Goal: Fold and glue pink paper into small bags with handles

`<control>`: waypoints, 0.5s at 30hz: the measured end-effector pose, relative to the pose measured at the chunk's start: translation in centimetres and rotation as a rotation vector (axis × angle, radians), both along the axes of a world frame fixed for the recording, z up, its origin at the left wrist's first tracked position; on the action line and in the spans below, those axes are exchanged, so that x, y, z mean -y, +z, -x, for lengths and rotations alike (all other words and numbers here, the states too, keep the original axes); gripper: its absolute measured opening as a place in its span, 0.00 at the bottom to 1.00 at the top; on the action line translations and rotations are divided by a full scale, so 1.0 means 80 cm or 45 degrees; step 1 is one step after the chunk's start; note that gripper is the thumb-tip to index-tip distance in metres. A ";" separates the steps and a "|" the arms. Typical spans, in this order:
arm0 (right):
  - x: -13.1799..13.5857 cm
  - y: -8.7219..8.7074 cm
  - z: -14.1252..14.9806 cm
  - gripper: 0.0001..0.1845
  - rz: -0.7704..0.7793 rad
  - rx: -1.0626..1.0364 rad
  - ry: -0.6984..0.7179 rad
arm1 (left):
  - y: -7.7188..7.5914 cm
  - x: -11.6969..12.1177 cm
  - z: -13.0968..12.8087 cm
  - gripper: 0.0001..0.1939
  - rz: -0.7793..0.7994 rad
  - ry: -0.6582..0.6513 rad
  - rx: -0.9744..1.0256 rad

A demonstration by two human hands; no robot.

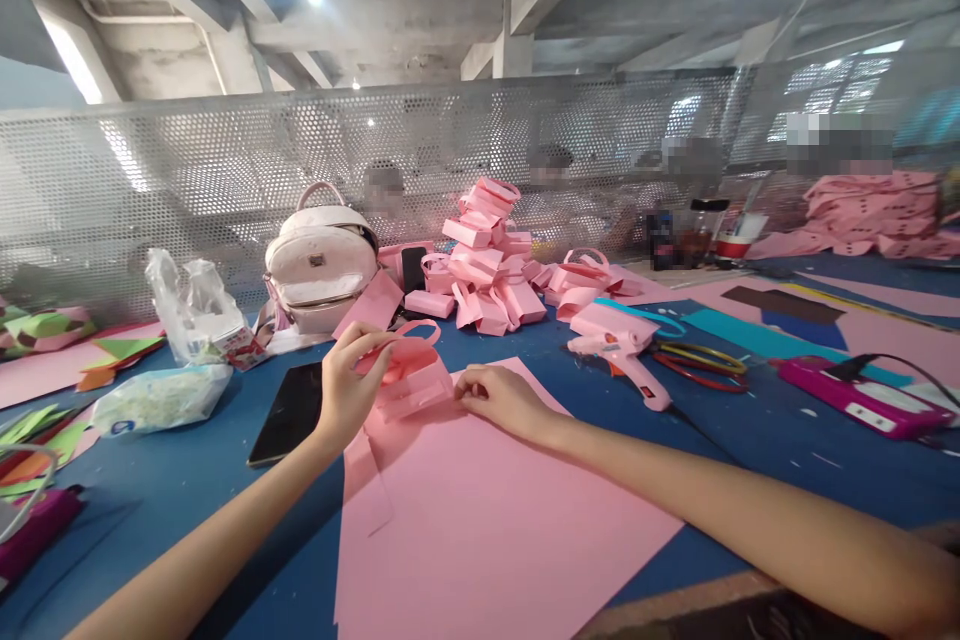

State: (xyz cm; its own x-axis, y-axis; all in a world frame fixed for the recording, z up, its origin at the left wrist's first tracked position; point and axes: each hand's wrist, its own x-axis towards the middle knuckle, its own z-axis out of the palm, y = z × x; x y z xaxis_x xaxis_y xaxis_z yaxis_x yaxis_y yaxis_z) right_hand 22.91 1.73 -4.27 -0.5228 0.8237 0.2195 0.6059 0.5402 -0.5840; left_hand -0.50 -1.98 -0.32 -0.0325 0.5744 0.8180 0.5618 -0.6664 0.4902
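Observation:
A small pink paper basket point(417, 386) with a looped handle is tilted above a large pink sheet point(480, 530) on the blue table. My left hand point(351, 382) grips the basket by its left side, thumb and fingers closed at the rim. At the basket's lower right corner, my right hand point(501, 400) has its fingers curled together against the paper; whether they pinch the edge or something small is hidden. A narrow pink strip point(371, 490) lies on the sheet's left part. The black phone point(289, 415) rests left of my left wrist.
Behind the basket are a heap of pink paper baskets point(487, 265) and a white backpack point(321, 265). A pink glue gun point(626, 368) with its cord lies right, near a magenta power strip point(862, 398). Plastic bags point(191, 305) stand left. A perforated metal screen point(225, 160) runs behind.

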 end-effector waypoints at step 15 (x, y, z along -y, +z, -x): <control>0.001 0.007 0.001 0.10 -0.028 0.058 0.049 | -0.001 0.003 -0.005 0.08 0.007 -0.003 -0.013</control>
State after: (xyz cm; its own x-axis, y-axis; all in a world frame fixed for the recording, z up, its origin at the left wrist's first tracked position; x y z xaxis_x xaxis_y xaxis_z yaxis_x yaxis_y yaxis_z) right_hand 22.81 1.64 -3.72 -0.5637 0.7982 0.2122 0.6103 0.5757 -0.5441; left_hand -0.14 -2.21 -0.41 -0.0231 0.5786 0.8153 0.5653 -0.6650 0.4880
